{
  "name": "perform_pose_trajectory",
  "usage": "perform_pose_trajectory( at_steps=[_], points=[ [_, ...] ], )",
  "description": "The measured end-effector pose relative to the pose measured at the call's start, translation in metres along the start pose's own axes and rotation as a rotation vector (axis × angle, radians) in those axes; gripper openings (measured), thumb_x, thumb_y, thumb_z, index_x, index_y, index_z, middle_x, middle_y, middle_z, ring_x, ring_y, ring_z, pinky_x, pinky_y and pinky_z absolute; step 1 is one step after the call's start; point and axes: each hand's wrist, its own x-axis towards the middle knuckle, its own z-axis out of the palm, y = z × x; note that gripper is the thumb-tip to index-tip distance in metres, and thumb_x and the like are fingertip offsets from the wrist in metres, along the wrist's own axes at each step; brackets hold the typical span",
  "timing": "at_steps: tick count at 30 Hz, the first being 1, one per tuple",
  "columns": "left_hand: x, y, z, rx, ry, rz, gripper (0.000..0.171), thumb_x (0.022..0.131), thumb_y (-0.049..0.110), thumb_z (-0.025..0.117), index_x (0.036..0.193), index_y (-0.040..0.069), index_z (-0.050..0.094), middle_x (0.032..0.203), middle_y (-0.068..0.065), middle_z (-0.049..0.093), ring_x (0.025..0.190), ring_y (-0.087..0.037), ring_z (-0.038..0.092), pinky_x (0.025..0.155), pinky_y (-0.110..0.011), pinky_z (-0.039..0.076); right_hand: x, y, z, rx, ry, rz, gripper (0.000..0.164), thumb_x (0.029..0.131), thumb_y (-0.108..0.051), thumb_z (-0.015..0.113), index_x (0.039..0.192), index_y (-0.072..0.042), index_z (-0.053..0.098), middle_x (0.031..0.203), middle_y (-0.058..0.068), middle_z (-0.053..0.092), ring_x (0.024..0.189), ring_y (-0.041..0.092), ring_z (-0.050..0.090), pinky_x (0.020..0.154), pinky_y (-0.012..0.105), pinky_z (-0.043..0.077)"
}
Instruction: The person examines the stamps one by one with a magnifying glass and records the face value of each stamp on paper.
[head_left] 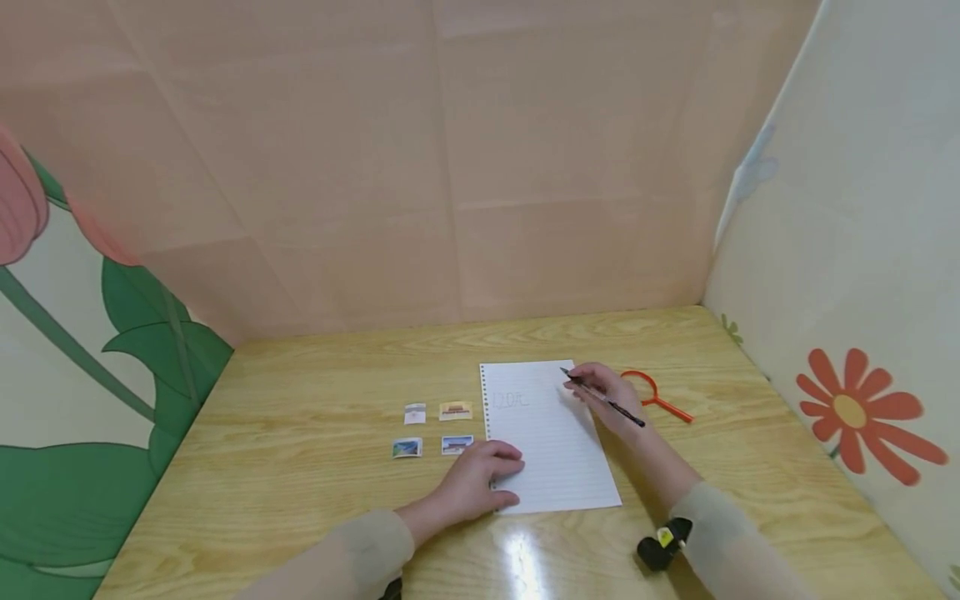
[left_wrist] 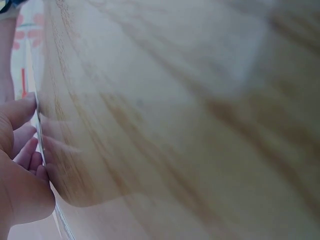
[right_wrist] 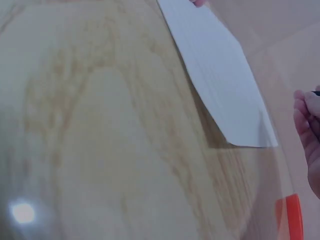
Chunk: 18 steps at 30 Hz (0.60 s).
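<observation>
On the table, paper lies between both hands: left spread upon it, right gripping a pen.

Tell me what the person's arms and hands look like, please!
The left hand and right hand wear no gloves. The left sleeve and right sleeve are pale and stop short of the wrists. By the right cuff sits a black, rounded gadget with a yellow-green mark. Something dark peeks out under the left sleeve, too hidden to name.
</observation>
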Motion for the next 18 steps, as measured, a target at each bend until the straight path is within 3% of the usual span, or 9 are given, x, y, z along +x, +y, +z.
perform_pose_trajectory(
  at_steps=[4, 8, 11, 14, 18],
  points=[
    [0.0, 0.001, -0.001, -0.003, 0.004, 0.001, 0.049, 0.082, 0.027, 0.081, 0.127, 0.013, 0.067, 0.131, 0.007, 0.059, 0.123, -0.013, 0.05, 0.108, -0.033, 0.036, 0.0, 0.001, -0.011, 0.112, -0.071, -0.047, 0.024, 0.092, 0.016, 0.056, 0.116, 0.016, 0.056, 0.103, 0.037, 0.064, 0.09, 0.022, 0.071, 0.072, 0.022, 0.057],
    [0.0, 0.002, -0.001, -0.001, 0.006, 0.007, 0.049, 0.082, 0.027, 0.081, 0.127, 0.012, 0.067, 0.131, 0.006, 0.06, 0.123, -0.013, 0.05, 0.108, -0.033, 0.036, -0.001, 0.003, -0.017, 0.216, -0.073, 0.048, 0.023, 0.101, 0.008, 0.045, 0.12, 0.018, 0.051, 0.107, 0.035, 0.064, 0.086, 0.022, 0.07, 0.072, 0.027, 0.058],
    [-0.001, 0.002, -0.001, -0.004, 0.005, 0.005, 0.049, 0.082, 0.027, 0.081, 0.127, 0.012, 0.067, 0.131, 0.006, 0.06, 0.123, -0.013, 0.05, 0.108, -0.033, 0.036, -0.002, 0.005, -0.02, 0.265, -0.045, 0.138, 0.026, 0.104, -0.005, 0.047, 0.121, 0.014, 0.051, 0.109, 0.028, 0.067, 0.078, 0.021, 0.067, 0.065, 0.025, 0.056],
    [-0.001, 0.002, -0.001, -0.005, 0.005, 0.002, 0.049, 0.082, 0.027, 0.081, 0.127, 0.012, 0.067, 0.131, 0.006, 0.06, 0.123, -0.014, 0.05, 0.108, -0.033, 0.036, -0.003, 0.006, -0.023, 0.284, -0.053, 0.153, 0.027, 0.103, -0.006, 0.051, 0.123, 0.012, 0.049, 0.112, 0.029, 0.065, 0.067, 0.019, 0.059, 0.055, 0.022, 0.049],
    [-0.001, 0.001, 0.0, -0.006, 0.004, 0.0, 0.049, 0.083, 0.027, 0.081, 0.127, 0.012, 0.067, 0.132, 0.006, 0.059, 0.123, -0.014, 0.05, 0.108, -0.033, 0.035, -0.003, 0.006, -0.028, 0.247, -0.086, 0.141, 0.03, 0.099, 0.0, 0.055, 0.125, 0.011, 0.047, 0.117, 0.033, 0.062, 0.064, 0.02, 0.053, 0.051, 0.023, 0.044]
  ],
)
